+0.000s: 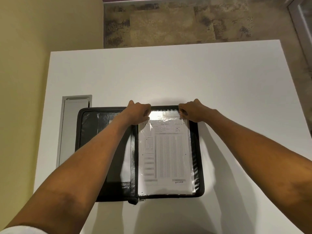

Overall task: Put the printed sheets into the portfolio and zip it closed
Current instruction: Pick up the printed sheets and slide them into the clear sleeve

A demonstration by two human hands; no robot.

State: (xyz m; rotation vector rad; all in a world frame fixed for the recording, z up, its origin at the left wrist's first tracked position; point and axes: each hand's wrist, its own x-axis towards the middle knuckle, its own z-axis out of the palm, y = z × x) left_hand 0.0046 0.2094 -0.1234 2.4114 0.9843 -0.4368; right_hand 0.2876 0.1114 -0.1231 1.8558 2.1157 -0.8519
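Carpet (pixel 160 26) lies beyond a white desk (pixel 152 73) beside a yellow wall (pixel 42 31). Black portfolio (pixel 87 129) lies open, sheets (pixel 167 157) under clear plastic (pixel 164 114); left grip (pixel 137 114) and right grip (pixel 192 112) pinch its top.

The white printed sheet (pixel 166 154) of fine grids, lying inside a clear plastic sleeve (pixel 164 115) in the open black zip portfolio (pixel 87 125), bore the word "ENTERED" near its bottom right corner. Its top heading seemed to begin "OMR"; the rest of the heading and the fine print of the grids were too blurred to read.
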